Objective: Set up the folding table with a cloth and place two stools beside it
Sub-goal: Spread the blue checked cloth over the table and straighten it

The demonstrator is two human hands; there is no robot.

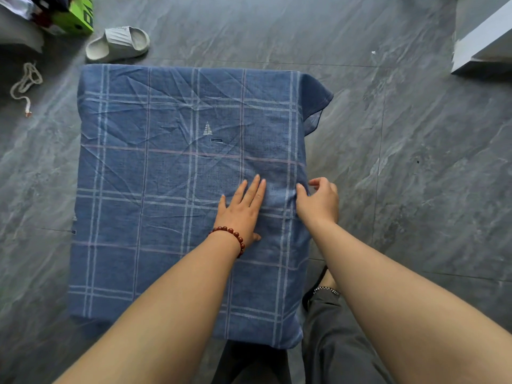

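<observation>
A blue checked cloth (pixel 155 173) covers the whole folding table; the table itself is hidden beneath it. The cloth hangs over every edge, and its far right corner droops loose. My left hand (pixel 242 210), with a red bead bracelet at the wrist, presses flat on the cloth near the right side, fingers straight. My right hand (pixel 318 202) is at the table's right edge, its fingers curled over the cloth there, thumb on top. No stool is in view.
Grey stone-look floor tiles (pixel 415 176) surround the table. A pale slipper (pixel 119 42) lies beyond the far left corner, beside a green box (pixel 79 18). A white cord (pixel 25 84) lies at left. A white furniture edge (pixel 482 48) sits at the far right.
</observation>
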